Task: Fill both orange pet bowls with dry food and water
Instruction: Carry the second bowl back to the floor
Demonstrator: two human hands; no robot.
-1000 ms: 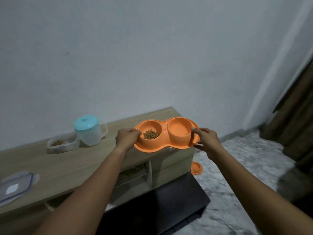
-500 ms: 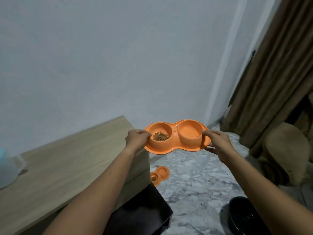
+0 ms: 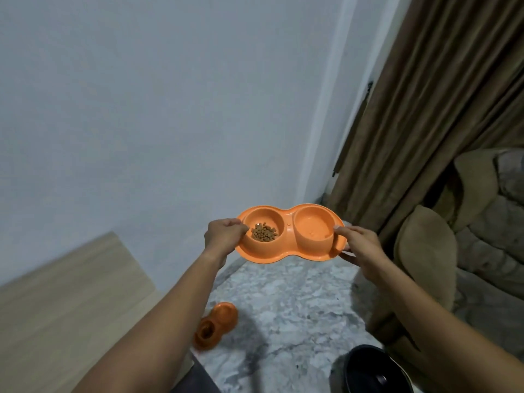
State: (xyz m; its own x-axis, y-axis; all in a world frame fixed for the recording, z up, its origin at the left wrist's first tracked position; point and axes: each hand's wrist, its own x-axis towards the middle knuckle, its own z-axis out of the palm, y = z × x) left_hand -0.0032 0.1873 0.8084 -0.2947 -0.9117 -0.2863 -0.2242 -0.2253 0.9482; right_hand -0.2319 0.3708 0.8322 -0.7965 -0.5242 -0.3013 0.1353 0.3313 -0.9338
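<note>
Right now I have the orange double pet bowl [image 3: 289, 236] lifted in the air, roughly level, out over the marble floor [image 3: 286, 302] and well clear of the wooden cabinet top [image 3: 65, 302] at lower left. My left hand [image 3: 224, 236] grips the left end, fingers curled over the rim beside the well that holds the dry food [image 3: 263, 232], a small brown heap on its bottom. My right hand [image 3: 360, 245] is closed on the right end, thumb on top of the rim and the other fingers under the flange. The right well [image 3: 313, 226] looks glossy and may hold water, though I cannot tell for sure from this angle. Down on the floor, just beside the cabinet's corner, sits a second orange double bowl [image 3: 217, 326]; its nearer well looks dark, perhaps with food in it. A brown curtain [image 3: 425, 95] hangs at right, with a tan upholstered seat [image 3: 465, 236] below it and a black round object [image 3: 374, 370] at the lower edge.
</note>
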